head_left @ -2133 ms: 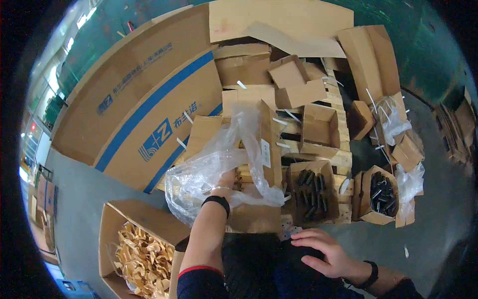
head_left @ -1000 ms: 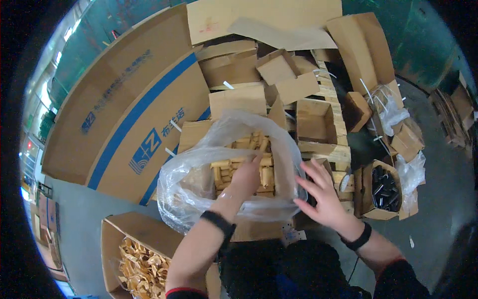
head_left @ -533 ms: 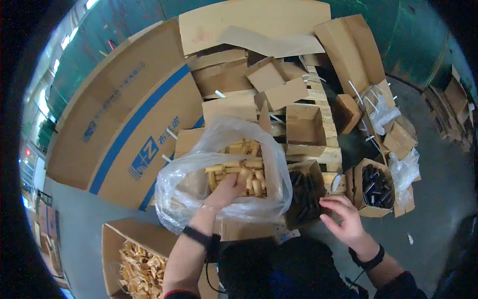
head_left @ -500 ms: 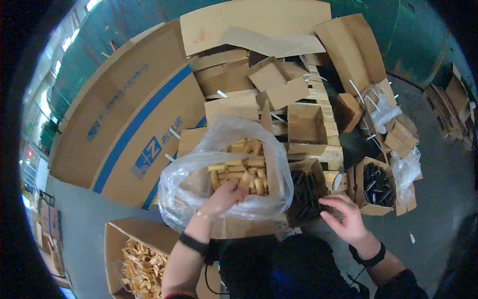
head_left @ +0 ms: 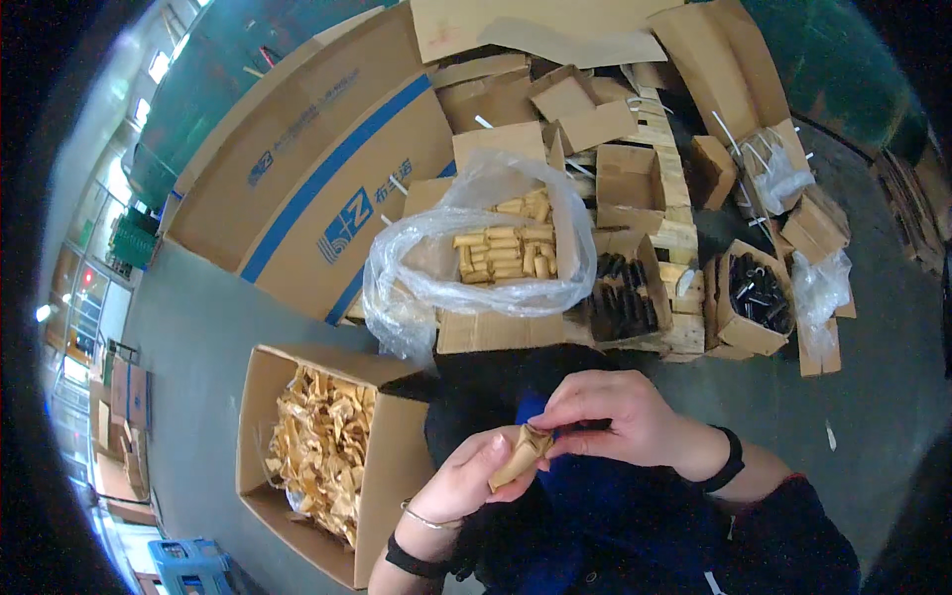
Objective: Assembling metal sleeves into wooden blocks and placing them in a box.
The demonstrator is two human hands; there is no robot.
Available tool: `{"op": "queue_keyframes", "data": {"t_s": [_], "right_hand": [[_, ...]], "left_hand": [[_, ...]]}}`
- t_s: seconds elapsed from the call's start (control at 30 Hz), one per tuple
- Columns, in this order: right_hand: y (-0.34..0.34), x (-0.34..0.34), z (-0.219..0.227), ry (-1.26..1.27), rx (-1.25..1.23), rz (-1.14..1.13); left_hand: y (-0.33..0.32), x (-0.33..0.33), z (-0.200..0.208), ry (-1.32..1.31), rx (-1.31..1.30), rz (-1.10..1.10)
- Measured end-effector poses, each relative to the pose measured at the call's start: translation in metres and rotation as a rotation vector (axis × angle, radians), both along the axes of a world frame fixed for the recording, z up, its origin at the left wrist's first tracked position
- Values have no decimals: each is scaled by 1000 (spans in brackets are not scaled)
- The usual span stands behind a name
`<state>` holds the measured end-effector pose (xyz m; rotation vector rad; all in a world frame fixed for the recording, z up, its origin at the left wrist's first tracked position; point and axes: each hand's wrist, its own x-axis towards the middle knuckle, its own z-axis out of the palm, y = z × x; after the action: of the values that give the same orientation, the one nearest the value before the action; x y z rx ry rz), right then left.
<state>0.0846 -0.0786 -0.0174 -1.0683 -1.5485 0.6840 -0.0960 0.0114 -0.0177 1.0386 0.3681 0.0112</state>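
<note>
In front of my body, my left hand is closed round a small tan paper-wrapped piece, held at a tilt. The thumb and fingers of my right hand pinch the upper end of the same piece. What the paper covers is hidden. Beyond my hands stands a carton lined with a clear plastic bag, where similar tan wrapped rolls lie in rows. To its right is a smaller carton of black cylindrical parts.
At the lower left a large open carton holds crumpled tan paper wrappers. Another box of black parts stands on the right. Behind are a wooden pallet, small open boxes and a big printed cardboard panel. A blue plastic crate sits lower left.
My left hand has come back from the bagged carton with a wrapped piece. My right hand has moved left from beside the black parts and now grips the piece's end. The view has shifted.
</note>
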Motion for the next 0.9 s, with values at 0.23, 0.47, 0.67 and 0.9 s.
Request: {"op": "queue_keyframes", "data": {"t_s": [0.23,0.47,0.67,0.9], "right_hand": [[-26,-19,0,22,33,-38],[-35,-22,-3,176,-156,102],[-39,-27,-1,274,-268,138],[-36,-20,-11,283,-150,138]], "left_hand": [[-36,-13,-19,-109,-413,59],[-54,-20,-27,-145,-564,21],[-60,-24,-25,-88,-505,89],[-57,-18,-12,59,-220,114]]}}
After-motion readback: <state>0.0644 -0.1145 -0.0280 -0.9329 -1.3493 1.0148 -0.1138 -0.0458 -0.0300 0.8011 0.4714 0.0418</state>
